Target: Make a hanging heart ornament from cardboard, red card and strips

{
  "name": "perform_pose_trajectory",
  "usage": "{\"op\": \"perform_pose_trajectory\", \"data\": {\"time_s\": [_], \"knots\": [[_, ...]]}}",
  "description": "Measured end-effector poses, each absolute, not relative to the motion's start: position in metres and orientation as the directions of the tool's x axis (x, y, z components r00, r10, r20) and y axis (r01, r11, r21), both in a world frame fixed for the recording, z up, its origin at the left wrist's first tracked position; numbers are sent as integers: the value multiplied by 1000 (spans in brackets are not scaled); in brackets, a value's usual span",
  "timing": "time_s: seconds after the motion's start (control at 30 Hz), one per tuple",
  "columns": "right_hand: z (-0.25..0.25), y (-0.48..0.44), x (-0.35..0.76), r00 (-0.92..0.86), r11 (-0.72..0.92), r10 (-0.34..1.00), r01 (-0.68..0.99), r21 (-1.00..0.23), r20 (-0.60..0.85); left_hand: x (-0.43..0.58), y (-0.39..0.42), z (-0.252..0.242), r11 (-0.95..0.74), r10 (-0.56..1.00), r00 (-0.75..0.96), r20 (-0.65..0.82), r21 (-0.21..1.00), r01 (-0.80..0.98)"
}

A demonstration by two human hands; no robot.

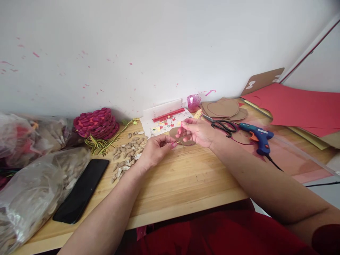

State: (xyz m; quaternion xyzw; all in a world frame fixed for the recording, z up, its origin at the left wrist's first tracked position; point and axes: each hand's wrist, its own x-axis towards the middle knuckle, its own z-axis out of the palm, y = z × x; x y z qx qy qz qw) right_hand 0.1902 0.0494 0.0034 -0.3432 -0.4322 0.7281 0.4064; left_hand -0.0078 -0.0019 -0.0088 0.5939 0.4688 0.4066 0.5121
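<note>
My left hand is closed in a pinch over the wooden table, with a thin yellowish strand at its fingertips. Close by on the right, my right hand has thumb and fingers drawn together; what they hold, if anything, is too small to make out. Behind and partly under both hands lies a brown cardboard piece, its outline mostly covered. Beyond it, small red and gold stars are scattered on a white sheet. Loose peanut shells spread to the left of my left hand.
Black scissors and a blue glue gun lie right, before cardboard hearts. Red sheets are farther right. A pink cup stands by the wall. Left are a phone, plastic bag, magenta stack and cords.
</note>
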Motion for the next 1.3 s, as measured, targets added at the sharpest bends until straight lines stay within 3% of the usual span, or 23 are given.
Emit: {"op": "perform_pose_trajectory", "data": {"time_s": [0.13, 0.27, 0.4, 0.57, 0.7, 0.87, 1.07, 1.3], "knots": [[-1, 47, 186, -336, -266, 925, -238, -934, -178, -8, -3, -7, -122, 951, 301, 74, 982, 144], [-14, 45, 177, -300, -118, 950, -80, -990, -89, -6, -5, -2, -236, 933, 284, 223, 972, 13], [-22, 43, 169, -449, 7, 893, 29, -1000, -7, -5, -4, -3, -33, 961, 261, 96, 971, -237], [-9, 35, 170, -418, 195, 893, 29, -980, 165, -6, 1, -7, 87, 983, 181, -20, 925, -369], [-4, 32, 172, -426, 122, 893, -77, -990, 144, -5, 1, -7, 112, 987, 148, -57, 913, -393], [-9, 33, 169, -305, 163, 937, -57, -985, 173, -1, -4, -4, 180, 977, 181, -115, 900, -396], [-3, 38, 173, -223, 175, 953, -150, -973, 206, -2, -4, -4, 293, 941, 270, -203, 889, -352], [0, 57, 189, -182, 239, 952, -68, -969, 247, -8, -1, -9, 324, 909, 341, -239, 921, -217]]}}
